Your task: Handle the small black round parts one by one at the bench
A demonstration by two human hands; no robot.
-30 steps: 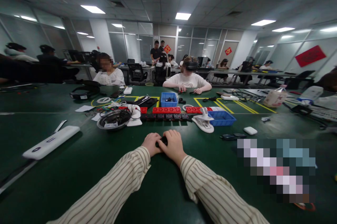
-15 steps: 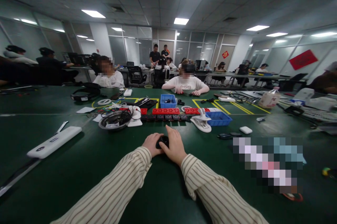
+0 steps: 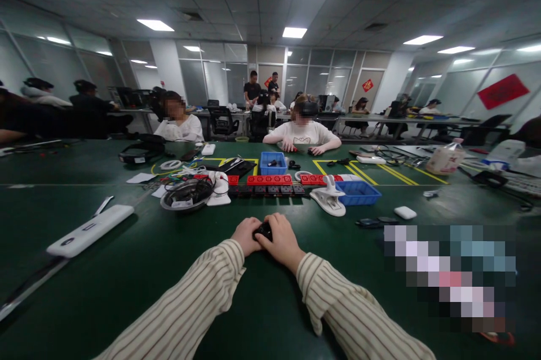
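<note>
left hand (image 3: 246,236) and right hand (image 3: 280,240) cupped about small black object (image 3: 265,230), gripped from both sides, green tabletop (image 3: 270,309) beneath, white clip (image 3: 328,201) beyond

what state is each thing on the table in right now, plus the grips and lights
Left grip: curled against the black object
Right grip: curled against it too
Black object: held, partly covered
Metal bowl: upright, holding dark cables
Far blue bin: open-topped, dark item inside
Near blue bin: open-topped, upright
White case: looks shut
Ceiling light: lit
</note>
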